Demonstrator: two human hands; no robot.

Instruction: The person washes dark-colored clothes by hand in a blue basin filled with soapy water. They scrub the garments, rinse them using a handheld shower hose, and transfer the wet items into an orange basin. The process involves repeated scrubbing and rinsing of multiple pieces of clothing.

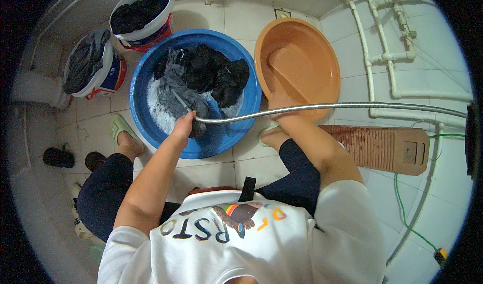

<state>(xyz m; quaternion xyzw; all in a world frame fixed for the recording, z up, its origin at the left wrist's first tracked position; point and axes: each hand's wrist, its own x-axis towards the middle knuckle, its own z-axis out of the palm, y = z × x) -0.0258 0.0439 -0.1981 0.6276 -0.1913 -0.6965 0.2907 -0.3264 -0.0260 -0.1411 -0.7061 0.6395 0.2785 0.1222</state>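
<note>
My left hand [185,124] is closed around the end of a flexible metal hose [312,107], over the near side of a blue tub [193,150]. A thin pale streak runs from the hose end toward the laundry. Dark wet clothes [201,70] and a grey garment [178,90] lie in the tub, with white suds [158,110] beside them. My right hand [283,102] is at the near left side of an orange basin [322,72] with a ribbed washboard slope inside. The hose crosses in front of that hand, and its fingers blend into the basin's colour.
Two buckets stand at the back left, one with black clothes [141,13], one with a grey garment [86,62]. A brown washboard [387,148] lies at the right. White pipes [370,52] run along the right wall. A green cord [402,208] trails at the lower right.
</note>
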